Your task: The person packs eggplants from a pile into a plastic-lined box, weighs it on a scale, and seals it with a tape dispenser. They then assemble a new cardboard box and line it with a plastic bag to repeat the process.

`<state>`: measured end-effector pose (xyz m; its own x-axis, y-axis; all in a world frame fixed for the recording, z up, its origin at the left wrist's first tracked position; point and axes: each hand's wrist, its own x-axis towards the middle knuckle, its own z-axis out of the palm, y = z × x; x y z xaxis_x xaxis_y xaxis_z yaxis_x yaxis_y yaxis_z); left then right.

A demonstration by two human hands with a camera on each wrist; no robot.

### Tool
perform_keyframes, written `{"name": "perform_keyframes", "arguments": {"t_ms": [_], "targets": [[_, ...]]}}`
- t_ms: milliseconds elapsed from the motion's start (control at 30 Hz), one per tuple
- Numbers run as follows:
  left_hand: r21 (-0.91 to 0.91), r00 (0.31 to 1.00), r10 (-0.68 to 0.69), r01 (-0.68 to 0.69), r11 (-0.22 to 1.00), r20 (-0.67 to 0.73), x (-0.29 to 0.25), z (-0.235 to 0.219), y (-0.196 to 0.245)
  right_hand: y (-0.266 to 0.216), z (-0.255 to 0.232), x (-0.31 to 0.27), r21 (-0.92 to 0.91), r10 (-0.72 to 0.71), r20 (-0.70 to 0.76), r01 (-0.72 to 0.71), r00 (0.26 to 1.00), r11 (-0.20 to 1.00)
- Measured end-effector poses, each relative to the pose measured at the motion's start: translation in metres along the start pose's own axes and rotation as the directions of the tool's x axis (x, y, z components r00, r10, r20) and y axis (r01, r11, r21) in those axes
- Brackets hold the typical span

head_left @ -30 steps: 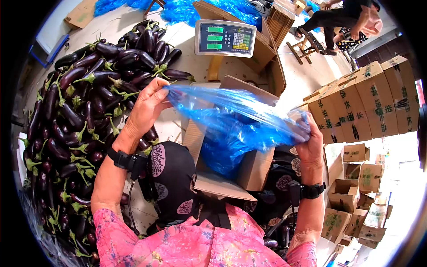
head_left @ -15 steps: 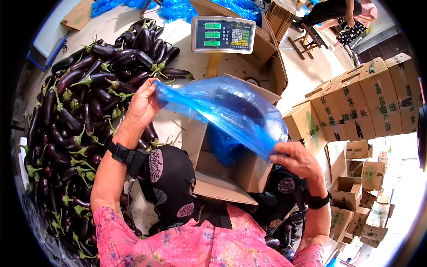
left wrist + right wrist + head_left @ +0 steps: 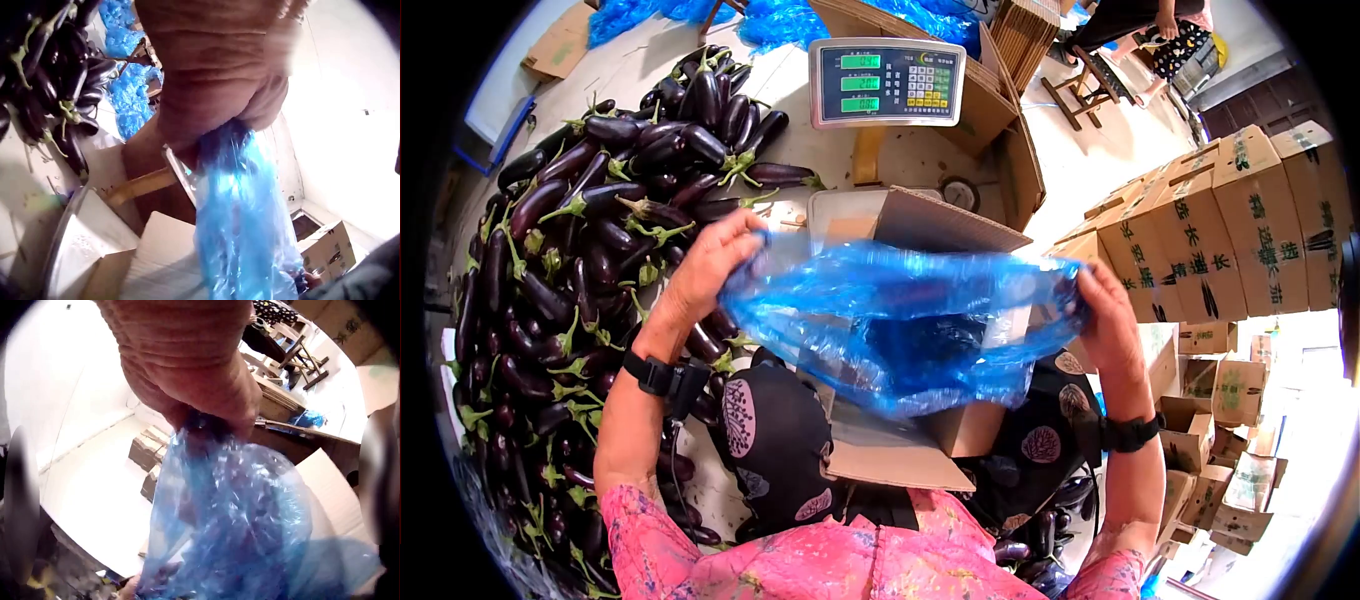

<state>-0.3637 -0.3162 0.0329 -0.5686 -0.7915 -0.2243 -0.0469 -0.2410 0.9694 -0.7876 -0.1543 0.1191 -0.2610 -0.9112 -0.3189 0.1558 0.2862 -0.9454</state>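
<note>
A thin blue plastic bag is stretched wide over an open cardboard box between the person's knees. My left hand grips the bag's edge on one side; in the left wrist view the plastic hangs down from the curled fingers. On the other side my right hand pinches the opposite edge, and the right wrist view shows the film bunched under the thumb and fingers. Much of the box's inside is hidden behind the bag.
A large heap of eggplants lies to the left. A scale display stands beyond the box. Stacked printed cartons are at the right, with open boxes below them. A wooden stool and another person are at the back.
The bag has come down and toward the body, its mouth now spread between both hands. My right hand has moved up and outward, the left slightly down.
</note>
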Motion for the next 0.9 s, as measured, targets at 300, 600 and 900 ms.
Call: {"name": "perform_keyframes", "arguments": {"t_ms": [300,600,900], "targets": [[0.232,0.941,0.233,-0.177,0.957,-0.244,0.129,0.01,-0.025,0.054,-0.045,0.114,-0.666,-0.295,-0.09,0.163,0.951,0.728],[0.657,0.949,0.29,-0.14,0.741,-0.125,0.1,-0.02,-0.19,0.078,-0.099,0.093,-0.953,0.052,0.228,0.212,0.972,0.218],[0.591,0.854,0.204,0.141,0.794,-0.478,0.026,-0.04,-0.16,0.0,-0.027,0.025,-0.95,-0.167,0.304,0.287,0.938,-0.122]]}}
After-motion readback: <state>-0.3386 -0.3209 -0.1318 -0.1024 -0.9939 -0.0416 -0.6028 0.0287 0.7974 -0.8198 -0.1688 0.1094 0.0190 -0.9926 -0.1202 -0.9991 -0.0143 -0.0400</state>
